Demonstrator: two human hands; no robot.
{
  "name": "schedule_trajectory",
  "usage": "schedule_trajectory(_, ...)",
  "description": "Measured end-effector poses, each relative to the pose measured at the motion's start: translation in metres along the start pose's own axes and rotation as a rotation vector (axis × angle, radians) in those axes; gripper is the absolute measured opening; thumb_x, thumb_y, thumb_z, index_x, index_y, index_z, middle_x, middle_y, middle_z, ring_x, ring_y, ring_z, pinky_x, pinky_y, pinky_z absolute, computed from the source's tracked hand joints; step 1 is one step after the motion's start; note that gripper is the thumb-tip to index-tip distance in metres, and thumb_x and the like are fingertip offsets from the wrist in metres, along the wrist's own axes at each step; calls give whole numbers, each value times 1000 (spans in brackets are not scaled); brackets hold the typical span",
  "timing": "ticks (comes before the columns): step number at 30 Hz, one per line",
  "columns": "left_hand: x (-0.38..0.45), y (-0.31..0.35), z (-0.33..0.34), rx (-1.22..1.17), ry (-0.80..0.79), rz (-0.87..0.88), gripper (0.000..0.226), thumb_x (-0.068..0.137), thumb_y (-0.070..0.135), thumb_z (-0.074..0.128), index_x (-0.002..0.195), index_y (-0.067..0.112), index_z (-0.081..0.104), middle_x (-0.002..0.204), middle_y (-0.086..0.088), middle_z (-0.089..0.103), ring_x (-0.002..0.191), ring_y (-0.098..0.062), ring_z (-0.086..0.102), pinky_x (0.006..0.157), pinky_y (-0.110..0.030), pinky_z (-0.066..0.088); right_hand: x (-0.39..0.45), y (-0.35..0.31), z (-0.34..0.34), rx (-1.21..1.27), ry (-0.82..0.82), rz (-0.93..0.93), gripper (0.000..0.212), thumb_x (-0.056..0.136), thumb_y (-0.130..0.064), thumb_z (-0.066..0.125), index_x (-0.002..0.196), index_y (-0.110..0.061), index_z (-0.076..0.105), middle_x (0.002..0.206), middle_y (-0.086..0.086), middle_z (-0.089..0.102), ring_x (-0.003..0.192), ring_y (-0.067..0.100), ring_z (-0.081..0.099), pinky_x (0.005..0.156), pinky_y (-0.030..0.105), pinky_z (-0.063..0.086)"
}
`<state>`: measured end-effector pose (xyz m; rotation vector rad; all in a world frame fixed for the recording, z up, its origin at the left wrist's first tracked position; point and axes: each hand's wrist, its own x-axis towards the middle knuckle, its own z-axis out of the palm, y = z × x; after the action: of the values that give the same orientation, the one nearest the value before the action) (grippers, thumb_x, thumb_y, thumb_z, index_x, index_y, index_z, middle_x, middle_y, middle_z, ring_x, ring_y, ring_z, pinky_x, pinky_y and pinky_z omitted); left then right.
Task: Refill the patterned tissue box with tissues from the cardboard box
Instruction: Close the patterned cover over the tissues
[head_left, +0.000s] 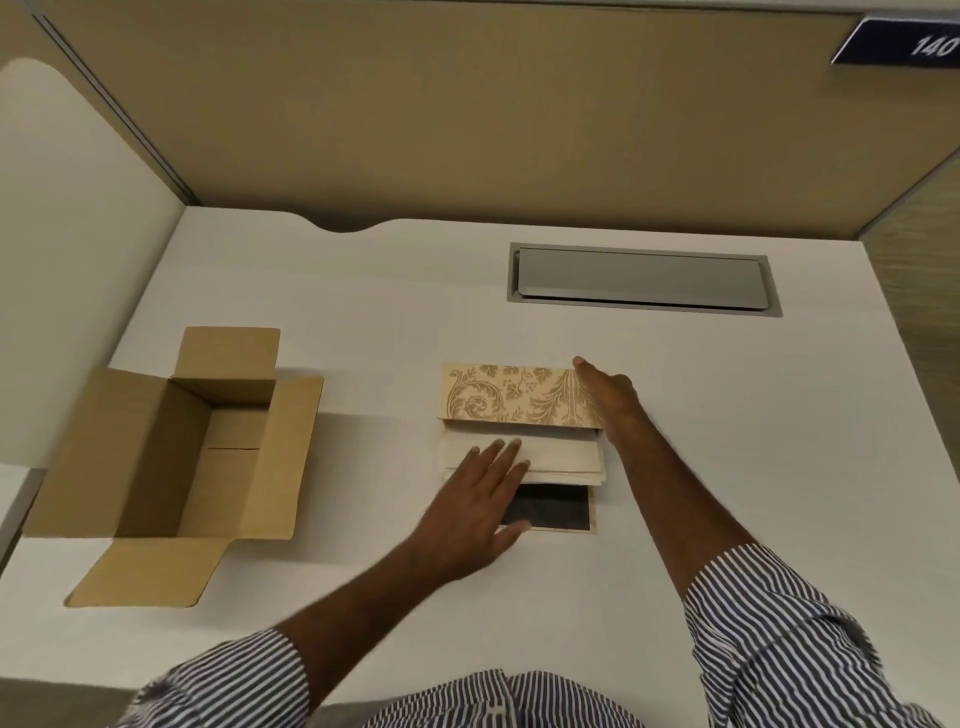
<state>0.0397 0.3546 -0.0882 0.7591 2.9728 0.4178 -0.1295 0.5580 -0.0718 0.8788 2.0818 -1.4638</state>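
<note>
White worktop (363, 291) fills a tan-walled cubicle, with a grey cable hatch (643, 279) set in toward its far right corner, well clear of your hands. What matters for your next move is how the tissue stack (561, 457) lies: its long axis runs left to right, parallel to the worktop's near edge, and it sits directly on the near side of the patterned tissue box (511, 397), touching or tucked just under that box's near edge; which of the two, you cannot tell from here. Your left hand (470, 514) lies flat on the stack's left end, fingers (506, 452) spread and straight, gripping nothing, pointing toward the box, so a push away from you would carry the tissues along that line. Your right hand (610, 402) rests open against the box's right end, bracing it rather than gripping it. A dark rectangular panel (550, 512) lies just on the near side of the stack, partly under your left palm; it may be the box's base or opening, but that is unclear. The cardboard box (176, 462) stands open toward the worktop's left edge, well apart from both hands, nearer your left, and looks empty inside. Nothing stands between stack and box; the likely risk is the loose sheets fanning or buckling as they slide.
</note>
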Motion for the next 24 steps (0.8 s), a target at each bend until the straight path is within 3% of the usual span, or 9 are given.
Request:
schedule_trajectory(2, 1, 7, 15, 51, -118, -122, 83, 99, 62, 27, 160, 8, 11, 168, -14, 0, 155, -32, -2, 126, -50, 5, -1, 4, 2, -10, 21, -18, 48, 86, -61, 61, 85, -13, 59, 107, 12, 71, 90, 27, 68, 94, 42, 57)
schedule_trajectory(4, 3, 8, 24, 53, -214, -208, 88, 97, 66, 20, 159, 7, -1, 167, -15, -11, 155, -33, -10, 126, -51, 2, -4, 8, 2, -34, 49, -24, 56, 85, -62, 59, 100, -9, 62, 107, 11, 70, 95, 29, 70, 96, 45, 56)
schedule_trajectory(5, 4, 9, 27, 73, -248, -228, 90, 97, 67, 19, 159, 6, -3, 166, -17, -12, 155, -33, -10, 126, -52, 2, -7, 10, 2, -35, 52, -29, 54, 86, -62, 58, 97, -9, 64, 105, 11, 71, 92, 28, 70, 95, 45, 57)
schedule_trajectory(7, 4, 10, 32, 96, -285, -244, 91, 97, 67, 20, 158, 4, -3, 167, -19, -8, 155, -35, -6, 126, -52, 3, -15, 16, 1, -13, 39, -51, 42, 88, -59, 58, 80, -18, 64, 97, 9, 75, 84, 26, 72, 92, 45, 59)
schedule_trajectory(9, 6, 11, 29, 85, -273, -250, 90, 97, 66, 25, 159, 4, 5, 167, -20, 9, 154, -36, 8, 126, -52, 7, -25, 24, -1, 5, 32, -91, 39, 90, -56, 57, 80, -20, 67, 93, 8, 76, 86, 28, 74, 90, 46, 59)
schedule_trajectory(12, 9, 11, 24, 75, -195, -240, 85, 95, 63, 35, 157, 5, 22, 160, -15, 32, 148, -35, 28, 124, -49, 17, -41, 44, 0, 63, 40, -169, 54, 93, -55, 56, 127, -13, 63, 123, 11, 70, 114, 31, 67, 101, 49, 53)
schedule_trajectory(15, 0, 12, 26, 57, -173, -223, 82, 94, 60, 43, 155, 7, 28, 161, -13, 32, 150, -34, 27, 124, -48, 20, -60, 68, 1, 150, 45, -216, 64, 95, -50, 58, 150, -20, 42, 147, 10, 53, 133, 29, 53, 110, 50, 46)
schedule_trajectory(20, -19, 14, 32, 74, -115, -193, 88, 92, 65, 45, 157, 9, 25, 163, -12, 29, 152, -34, 24, 123, -47, 12, -72, 80, 3, 239, 38, -245, 59, 98, -42, 57, 151, -22, 40, 147, 10, 52, 131, 29, 55, 106, 45, 50)
schedule_trajectory(24, -41, 15, 29, 70, -55, -88, 79, 96, 56, 45, 155, 5, 30, 162, -15, 30, 152, -32, 22, 121, -45, 26, -71, 80, 3, 274, 31, -253, 57, 98, -40, 58, 150, -22, 42, 148, 11, 52, 132, 30, 53, 108, 49, 48)
